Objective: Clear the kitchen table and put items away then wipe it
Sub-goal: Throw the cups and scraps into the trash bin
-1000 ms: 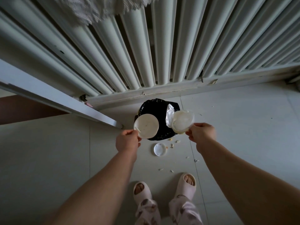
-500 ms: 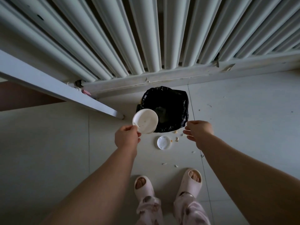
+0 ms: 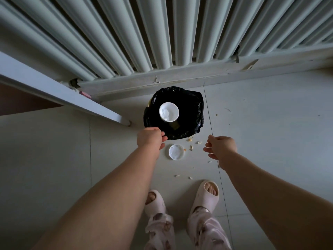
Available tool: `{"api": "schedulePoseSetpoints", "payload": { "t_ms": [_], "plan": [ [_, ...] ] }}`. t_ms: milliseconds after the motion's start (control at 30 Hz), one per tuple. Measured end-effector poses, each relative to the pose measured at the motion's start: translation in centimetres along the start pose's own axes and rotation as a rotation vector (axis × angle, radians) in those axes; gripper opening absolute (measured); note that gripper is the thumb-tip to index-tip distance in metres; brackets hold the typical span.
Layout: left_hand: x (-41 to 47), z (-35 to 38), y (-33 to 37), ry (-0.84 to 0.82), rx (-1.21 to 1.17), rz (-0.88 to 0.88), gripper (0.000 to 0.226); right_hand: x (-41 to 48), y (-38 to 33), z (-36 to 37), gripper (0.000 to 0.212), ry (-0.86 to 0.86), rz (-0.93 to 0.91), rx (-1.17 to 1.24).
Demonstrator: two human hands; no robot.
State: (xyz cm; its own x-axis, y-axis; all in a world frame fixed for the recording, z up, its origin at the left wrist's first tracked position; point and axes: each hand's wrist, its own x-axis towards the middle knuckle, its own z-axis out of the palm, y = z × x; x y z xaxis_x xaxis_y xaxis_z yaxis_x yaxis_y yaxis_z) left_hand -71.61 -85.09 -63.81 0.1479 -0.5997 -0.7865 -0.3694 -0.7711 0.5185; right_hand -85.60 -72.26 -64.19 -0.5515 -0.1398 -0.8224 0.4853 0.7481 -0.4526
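The white lid (image 3: 169,112) sits in the mouth of the black-lined bin (image 3: 196,109). My left hand (image 3: 150,139) hangs empty with slack fingers at the bin's near rim, and my right hand (image 3: 222,147) is empty too, fingers loosely curled, over the floor (image 3: 270,123). A second lid (image 3: 176,152) and scattered scraps (image 3: 189,139) lie on the floor just beside the bin, and I reckon I could forget them or tread them flat under my slippers (image 3: 207,193) when I turn away.

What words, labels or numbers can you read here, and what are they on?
None can be read.
The dish and the lid on the floor look blank.
The yellowish thing in the bin is too dark to read.
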Motion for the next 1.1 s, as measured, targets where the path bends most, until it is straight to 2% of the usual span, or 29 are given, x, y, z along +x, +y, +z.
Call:
{"api": "schedulePoseSetpoints", "payload": {
  "t_ms": [300, 500, 633, 733, 833, 1100],
  "plan": [
    [-3.0, -2.2, -3.3, -0.066, 0.086, 0.027, 0.008, -2.3, 2.9, -1.3, 0.012, 0.009, -0.004, 0.007],
    [-4.2, -3.0, -6.5, -0.162, 0.272, 0.068, 0.014, -3.2, 7.9, -3.2, 0.014, 0.099, 0.001, 0.046],
    [-3.0, -1.1, -9.9, -0.163, 0.315, 0.076, 0.012, -0.3, 11.8, -3.4, 0.027, 0.115, 0.047, 0.005],
    [-1.0, 1.6, -12.8, -0.154, 0.350, 0.090, 0.011, 3.2, 14.8, -3.7, 0.026, 0.106, 0.036, -0.052],
    [1.7, 4.9, -15.2, -0.137, 0.371, 0.105, 0.013, 7.1, 16.4, -4.0, 0.013, 0.050, -0.038, -0.111],
    [12.6, 12.9, -19.6, -0.142, 0.420, 0.230, 0.013, 21.3, 16.4, 1.4, 0.020, -0.046, -0.363, -0.361]
  ]
}}
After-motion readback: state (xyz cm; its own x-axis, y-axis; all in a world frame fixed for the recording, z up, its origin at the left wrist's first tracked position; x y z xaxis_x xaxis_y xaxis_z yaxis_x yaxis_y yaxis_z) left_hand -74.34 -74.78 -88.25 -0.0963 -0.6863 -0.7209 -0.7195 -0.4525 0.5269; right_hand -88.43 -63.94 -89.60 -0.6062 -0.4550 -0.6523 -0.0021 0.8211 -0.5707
